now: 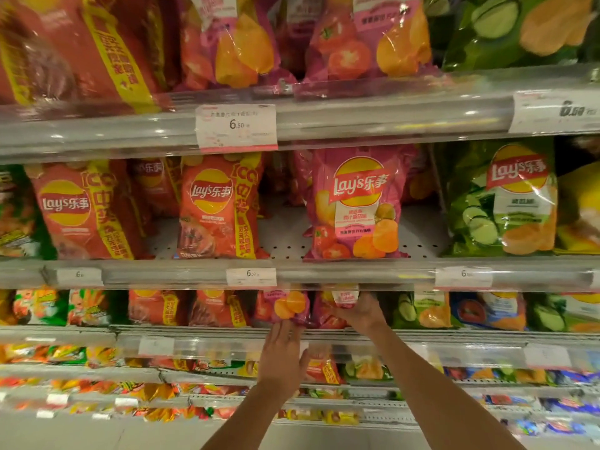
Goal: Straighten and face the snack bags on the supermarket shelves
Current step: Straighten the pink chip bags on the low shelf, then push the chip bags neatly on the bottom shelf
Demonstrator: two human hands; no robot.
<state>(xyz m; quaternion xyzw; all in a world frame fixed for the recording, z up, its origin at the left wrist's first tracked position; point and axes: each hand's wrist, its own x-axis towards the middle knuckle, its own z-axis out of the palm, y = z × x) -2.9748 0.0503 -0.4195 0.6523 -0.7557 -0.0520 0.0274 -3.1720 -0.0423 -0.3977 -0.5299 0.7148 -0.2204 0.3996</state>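
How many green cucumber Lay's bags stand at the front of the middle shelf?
1: the green cucumber bag stands at the right end of the middle shelf, beside a yellow bag. More may be hidden behind it.

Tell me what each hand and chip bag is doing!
Left hand: fingers straight, touching the small pink bag with orange chips.
Right hand: gripping the next small pink bag.
Big pink tomato chip bag: upright, facing front.
Big green cucumber chip bag: leaning slightly.
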